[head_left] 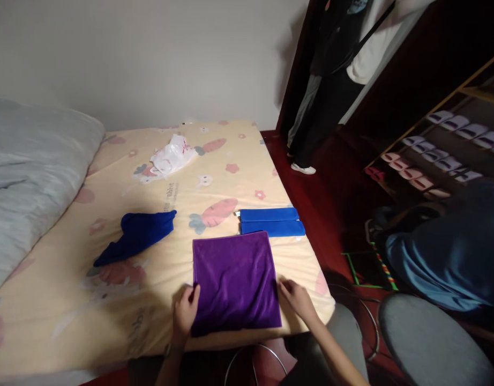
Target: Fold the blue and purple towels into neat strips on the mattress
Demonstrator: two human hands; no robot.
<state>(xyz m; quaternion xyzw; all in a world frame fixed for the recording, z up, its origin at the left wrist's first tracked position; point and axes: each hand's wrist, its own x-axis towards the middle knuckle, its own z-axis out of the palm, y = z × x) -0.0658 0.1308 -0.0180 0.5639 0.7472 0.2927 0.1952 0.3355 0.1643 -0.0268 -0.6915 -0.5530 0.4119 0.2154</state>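
Observation:
A purple cloth (pixel 236 281) lies flat and folded square on the bed (pixel 110 300) near its front edge. My left hand (pixel 185 312) rests at the cloth's left edge, fingers curled over the hem. On the right edge my right hand (pixel 295 296) pinches the cloth's side. Just behind the purple cloth sits a folded blue cloth (pixel 271 222). A dark blue cloth (pixel 136 235) lies crumpled to the left.
A white plastic bag (pixel 170 155) lies far back on the bed. A grey duvet (pixel 30 171) fills the left side. A person's legs (pixel 311 128) stand by the dark wardrobe. Shelves of slippers (pixel 440 155) and a blue bag (pixel 451 252) are on the right.

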